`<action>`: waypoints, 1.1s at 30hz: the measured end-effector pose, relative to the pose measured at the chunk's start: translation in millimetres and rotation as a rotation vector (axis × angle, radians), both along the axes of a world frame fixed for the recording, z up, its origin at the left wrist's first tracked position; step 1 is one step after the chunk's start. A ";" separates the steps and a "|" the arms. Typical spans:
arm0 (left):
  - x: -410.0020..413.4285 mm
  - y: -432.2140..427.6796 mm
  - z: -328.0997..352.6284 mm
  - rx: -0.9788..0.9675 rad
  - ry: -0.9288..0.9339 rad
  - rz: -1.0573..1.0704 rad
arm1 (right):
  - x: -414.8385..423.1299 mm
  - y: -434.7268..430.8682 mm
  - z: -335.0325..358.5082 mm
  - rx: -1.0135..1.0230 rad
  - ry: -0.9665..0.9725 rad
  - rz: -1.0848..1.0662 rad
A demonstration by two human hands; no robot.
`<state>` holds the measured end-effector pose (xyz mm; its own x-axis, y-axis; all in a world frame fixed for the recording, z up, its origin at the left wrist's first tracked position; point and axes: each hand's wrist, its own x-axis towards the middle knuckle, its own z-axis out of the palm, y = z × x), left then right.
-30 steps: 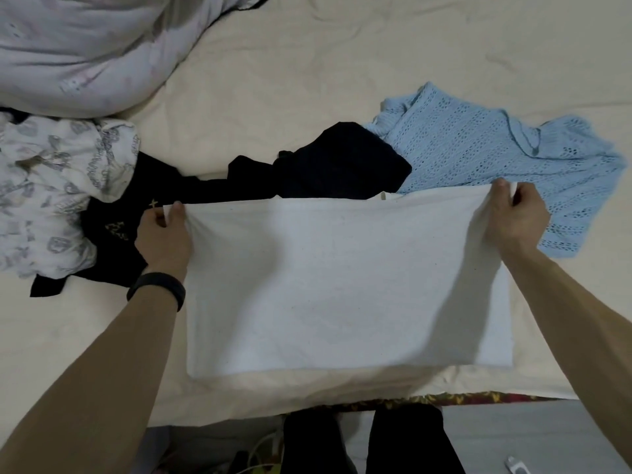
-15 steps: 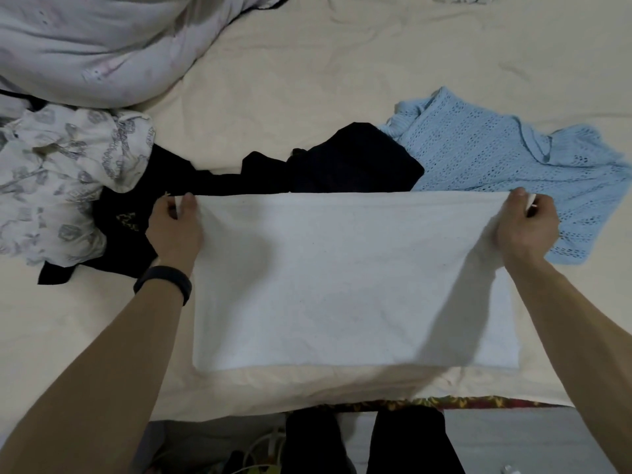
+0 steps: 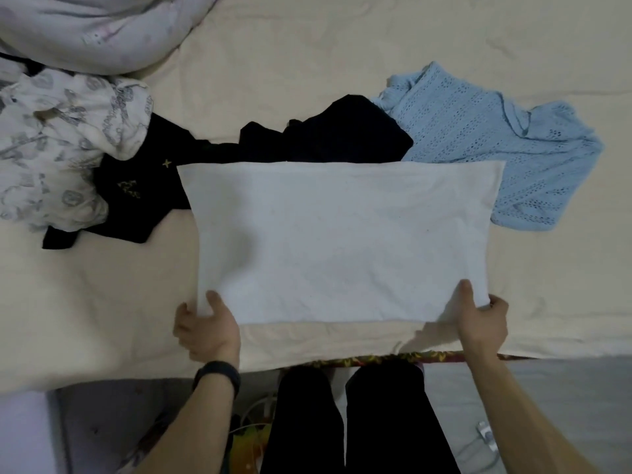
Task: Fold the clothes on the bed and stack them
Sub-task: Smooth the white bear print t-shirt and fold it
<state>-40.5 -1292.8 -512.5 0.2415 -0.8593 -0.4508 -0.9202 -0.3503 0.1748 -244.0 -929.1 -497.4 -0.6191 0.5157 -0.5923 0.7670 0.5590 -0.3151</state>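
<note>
- The bed [image 3: 307, 46] is the biggest thing here. It has a cream sheet and it holds all our clothes.
- A grey blanket [image 3: 95, 25] is bunched up at the far left corner of the bed.
- The white cloth [image 3: 342, 241] is the one we are folding. It lies flat near the front edge of the bed, in the middle. It looks like a neat, wide box shape with soft little wrinkles. Its far edge lies over the dark clothes and a bit of the blue top.
- The blue knit top [image 3: 496, 148] has lots of tiny holes. It lies spread out toward the right side of the bed.
- The patterned white cloth [image 3: 58, 148] is in a heap by the left edge.
- The black clothes [image 3: 325, 135] are crumpled between those two.
- Our left hand [image 3: 205, 330] pinches the near left corner of the white cloth, thumb on top.
- Our right hand [image 3: 482, 326] pinches the near right corner the same way.
- We think the next fold should go well if we lift both corners together, keep the cloth tight, and match the edges before we press it flat.
- We see no stack yet, so most of the job is left.
</note>
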 end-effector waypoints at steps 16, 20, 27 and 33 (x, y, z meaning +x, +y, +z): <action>33.7 -5.0 32.3 -0.025 0.528 0.381 | 18.9 0.6 30.0 -0.409 0.174 -0.709; 52.0 10.2 36.1 -0.068 0.409 0.350 | 29.8 14.1 31.6 -0.392 0.213 -0.685; 47.2 21.4 12.7 0.028 0.247 0.138 | 44.1 21.7 4.2 -0.023 0.132 -0.326; -20.3 63.7 3.6 -0.098 0.114 -1.218 | 67.1 -81.3 -9.3 0.123 0.375 0.877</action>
